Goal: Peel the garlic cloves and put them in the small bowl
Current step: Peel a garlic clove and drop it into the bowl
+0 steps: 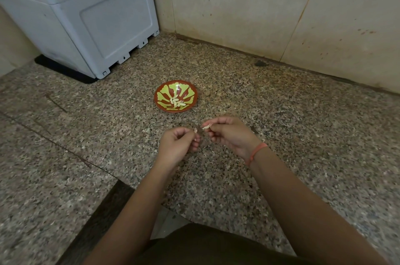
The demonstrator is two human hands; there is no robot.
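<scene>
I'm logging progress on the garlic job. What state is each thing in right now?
Bowl: upright on the counter, holding several peeled cloves.
Right hand: pinching a pale clove at its fingertips, above the counter.
Left hand: pinching a small scrap, likely skin; apart from the right hand.
Grey box: closed, on a black mat.
Wristband: on the right wrist.
</scene>
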